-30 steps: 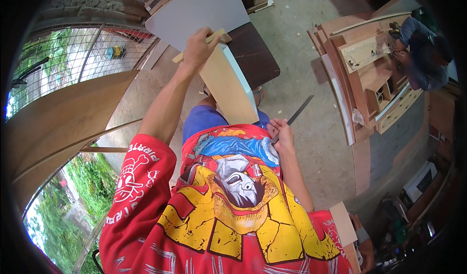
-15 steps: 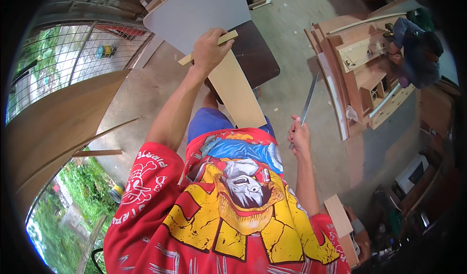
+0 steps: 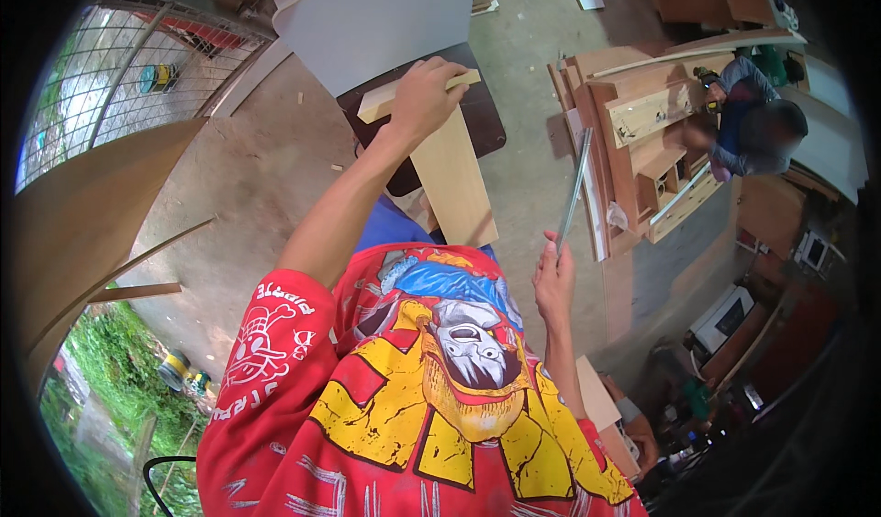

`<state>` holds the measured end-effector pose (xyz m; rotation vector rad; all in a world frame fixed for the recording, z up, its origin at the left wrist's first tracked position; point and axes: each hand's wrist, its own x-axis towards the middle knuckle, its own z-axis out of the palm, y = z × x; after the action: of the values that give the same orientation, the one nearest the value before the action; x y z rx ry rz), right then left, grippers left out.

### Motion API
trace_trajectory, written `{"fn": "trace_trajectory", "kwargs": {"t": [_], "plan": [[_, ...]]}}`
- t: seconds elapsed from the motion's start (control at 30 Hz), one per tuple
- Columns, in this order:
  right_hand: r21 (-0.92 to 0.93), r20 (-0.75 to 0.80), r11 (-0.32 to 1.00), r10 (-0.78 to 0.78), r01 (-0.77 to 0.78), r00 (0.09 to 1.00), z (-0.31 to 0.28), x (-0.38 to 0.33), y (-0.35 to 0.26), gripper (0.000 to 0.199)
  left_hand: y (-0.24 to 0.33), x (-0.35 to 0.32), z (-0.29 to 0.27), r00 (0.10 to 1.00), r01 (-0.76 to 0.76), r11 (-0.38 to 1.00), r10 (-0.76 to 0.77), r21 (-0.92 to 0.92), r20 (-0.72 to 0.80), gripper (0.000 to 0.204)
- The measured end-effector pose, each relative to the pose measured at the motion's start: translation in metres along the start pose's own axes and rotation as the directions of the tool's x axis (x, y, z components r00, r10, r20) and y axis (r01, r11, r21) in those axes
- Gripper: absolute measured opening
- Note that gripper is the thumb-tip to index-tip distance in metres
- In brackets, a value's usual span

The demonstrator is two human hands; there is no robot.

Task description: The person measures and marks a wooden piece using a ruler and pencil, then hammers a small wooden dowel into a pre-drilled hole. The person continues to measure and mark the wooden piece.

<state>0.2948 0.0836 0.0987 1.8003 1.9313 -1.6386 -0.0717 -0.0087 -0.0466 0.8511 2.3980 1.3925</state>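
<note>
My left hand [image 3: 424,104] is closed over a narrow wooden crosspiece [image 3: 374,106] at the far end of a long pale board [image 3: 459,187]. Crosspiece and board make a T shape, and the board's near end reaches close to my shirt. Whether the two are joined is hidden under my hand. Out to the right, my right hand [image 3: 554,283] grips a long, thin grey metal strip [image 3: 580,173] by its lower end. The strip points up and away, apart from the board; I cannot tell whether it is a file or a ruler.
Beyond my left hand are a dark brown panel [image 3: 486,104] and a large grey panel [image 3: 376,31]. At right a co-worker [image 3: 771,136] holds a drill [image 3: 708,77] over a wooden frame [image 3: 633,118]. Wire mesh [image 3: 92,86] stands at left. Another person's hand [image 3: 642,436] shows at lower right.
My left hand has shifted right with the crosspiece, which is turned and shows a broader face. The metal strip stands more upright, and my right hand is slightly lower in view. The view has shifted.
</note>
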Motion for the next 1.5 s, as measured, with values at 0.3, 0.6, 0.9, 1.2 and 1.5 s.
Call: {"fn": "trace_trajectory", "kwargs": {"t": [0.3,0.6,0.9,1.2,1.5], "plan": [[0.004,0.111,0.905,-0.423,0.425,0.899,-0.004,0.019,-0.139,0.027,0.007,0.002,-0.009,0.992,0.034,0.998,-0.041,0.059,0.121,0.024],[-0.34,0.359,0.632,-0.597,0.696,0.717,0.032,0.042,-0.249,0.048,-0.032,-0.081,-0.124,0.952,0.302,0.945,-0.292,-0.123,0.095,0.019],[-0.576,0.734,0.301,-0.221,0.76,0.643,0.13,0.093,-0.293,0.033,-0.036,-0.107,-0.118,0.896,0.402,0.82,-0.444,-0.408,-0.01,0.022],[-0.523,0.828,0.153,-0.141,0.838,0.543,0.177,0.108,-0.296,0.029,-0.029,-0.067,-0.142,0.983,0.146,0.988,-0.14,0.042,-0.115,0.058],[-0.543,0.839,0.187,0.093,0.818,0.536,0.183,0.109,-0.309,0.03,-0.055,-0.071,-0.149,0.952,0.158,0.94,-0.064,-0.302,0.301,0.042]]}}
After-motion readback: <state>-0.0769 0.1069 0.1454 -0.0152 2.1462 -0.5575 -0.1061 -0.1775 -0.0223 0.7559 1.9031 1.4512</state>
